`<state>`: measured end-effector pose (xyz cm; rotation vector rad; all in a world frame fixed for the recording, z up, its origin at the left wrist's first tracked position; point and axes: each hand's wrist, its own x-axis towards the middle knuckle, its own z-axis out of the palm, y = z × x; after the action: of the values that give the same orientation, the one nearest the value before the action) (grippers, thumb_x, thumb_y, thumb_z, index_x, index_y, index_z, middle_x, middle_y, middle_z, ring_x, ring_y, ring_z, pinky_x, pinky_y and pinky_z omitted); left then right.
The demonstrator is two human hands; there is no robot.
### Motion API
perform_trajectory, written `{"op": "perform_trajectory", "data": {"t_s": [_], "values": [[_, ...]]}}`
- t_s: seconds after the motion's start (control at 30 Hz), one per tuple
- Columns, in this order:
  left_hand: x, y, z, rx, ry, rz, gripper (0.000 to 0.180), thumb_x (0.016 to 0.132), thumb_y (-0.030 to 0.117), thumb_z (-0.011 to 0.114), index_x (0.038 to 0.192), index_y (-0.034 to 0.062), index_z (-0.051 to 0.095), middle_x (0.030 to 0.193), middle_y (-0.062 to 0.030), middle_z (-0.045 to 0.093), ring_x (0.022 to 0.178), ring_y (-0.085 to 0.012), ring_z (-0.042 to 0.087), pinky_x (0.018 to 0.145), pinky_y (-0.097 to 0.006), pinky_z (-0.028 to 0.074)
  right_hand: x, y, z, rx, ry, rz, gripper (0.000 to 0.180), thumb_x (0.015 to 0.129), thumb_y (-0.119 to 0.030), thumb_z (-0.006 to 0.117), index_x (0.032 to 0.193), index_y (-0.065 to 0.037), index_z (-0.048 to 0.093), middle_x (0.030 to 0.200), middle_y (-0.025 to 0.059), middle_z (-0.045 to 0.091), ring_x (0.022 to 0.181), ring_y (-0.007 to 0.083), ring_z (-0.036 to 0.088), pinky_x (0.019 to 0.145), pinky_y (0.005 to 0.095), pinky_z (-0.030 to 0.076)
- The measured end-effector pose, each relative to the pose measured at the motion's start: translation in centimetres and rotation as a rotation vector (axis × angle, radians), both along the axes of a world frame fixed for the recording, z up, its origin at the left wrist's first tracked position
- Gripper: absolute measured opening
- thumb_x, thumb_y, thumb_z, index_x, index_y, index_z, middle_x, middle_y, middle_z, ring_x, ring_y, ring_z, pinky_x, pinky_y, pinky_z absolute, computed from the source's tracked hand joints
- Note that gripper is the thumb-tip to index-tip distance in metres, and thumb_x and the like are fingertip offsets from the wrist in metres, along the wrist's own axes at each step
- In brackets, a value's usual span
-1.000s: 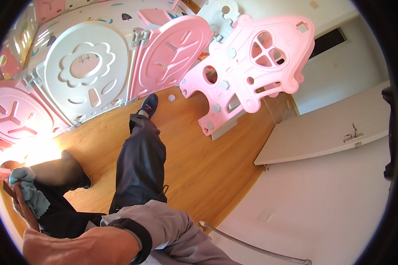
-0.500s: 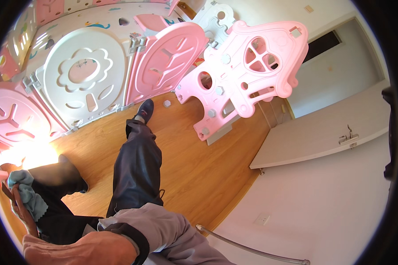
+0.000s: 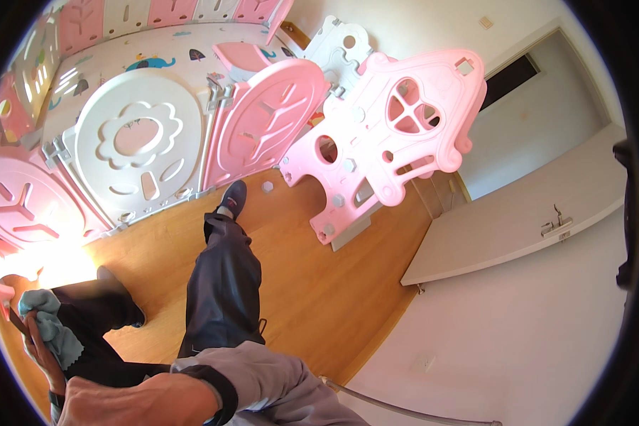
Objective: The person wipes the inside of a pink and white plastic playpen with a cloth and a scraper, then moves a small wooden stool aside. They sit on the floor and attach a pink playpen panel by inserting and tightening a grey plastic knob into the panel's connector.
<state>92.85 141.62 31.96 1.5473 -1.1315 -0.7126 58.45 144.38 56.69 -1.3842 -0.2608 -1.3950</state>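
Note:
A blue-grey cloth [image 3: 58, 335] with a scalloped edge hangs bunched against the fingers of my left hand [image 3: 42, 355], at the far left, near my leg. The left fingers point up and press along the cloth. My right hand [image 3: 145, 399] reaches leftward across my body, below the cloth, with a black band [image 3: 216, 387] at its wrist. Only the back of this hand shows; its fingers are hidden at the lower left, so whether it touches the cloth cannot be seen.
A pink and white play fence [image 3: 138, 142] stands ahead on the wooden floor [image 3: 305, 284]. Beside it is a pink plastic panel [image 3: 376, 128] with a heart cutout. A pale door [image 3: 497, 213] with a handle and a grey rail [image 3: 405, 405] are at the right.
The whole view has tilted slightly, so the fence and panel sit lower. My left hand and the cloth have shifted slightly down and right in the picture.

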Motion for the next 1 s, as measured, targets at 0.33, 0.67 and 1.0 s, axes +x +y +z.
{"op": "perform_trajectory", "data": {"t_s": [0.33, 0.67, 1.0], "values": [[-0.8, 0.3, 0.9, -0.034, -0.073, -0.065, 0.034, 0.109, 0.024, 0.05, 0.119, -0.0056, 0.066, 0.119, -0.0107, 0.066, 0.113, -0.0217, 0.06, 0.103, -0.034, 0.043, -11.3, -3.3, -11.6, 0.335, 1.075, -0.715, 0.013, 0.097, -0.014, 0.068, 0.106, -0.006, 0.062, 0.09, 0.0084, 0.068, 0.077, 0.0284, 0.069, 0.069, 0.0366, 0.053], [-1.5, 0.2, 1.4, -0.025, -0.123, -0.053, 0.033, 0.109, 0.02, 0.048, 0.118, -0.007, 0.065, 0.116, -0.0134, 0.067, 0.109, -0.0245, 0.061, 0.101, -0.036, 0.044, -19.4, -3.2, -19.7, 0.094, 1.357, -1.269, 0.029, 0.088, -0.015, 0.075, 0.113, -0.007, 0.063, 0.112, 0.0091, 0.067, 0.121, 0.0304, 0.058, 0.108, 0.044, 0.04], [-2.3, -0.6, 1.6, -0.026, -0.126, -0.127, 0.039, 0.11, 0.025, 0.049, 0.119, -0.0079, 0.066, 0.113, -0.013, 0.069, 0.106, -0.0226, 0.063, 0.099, -0.035, 0.046, -19.8, -4.2, -21.3, 0.091, 1.312, -1.16, 0.026, 0.087, -0.019, 0.076, 0.108, -0.009, 0.065, 0.107, 0.0077, 0.066, 0.119, 0.0274, 0.059, 0.11, 0.0437, 0.039]]}}
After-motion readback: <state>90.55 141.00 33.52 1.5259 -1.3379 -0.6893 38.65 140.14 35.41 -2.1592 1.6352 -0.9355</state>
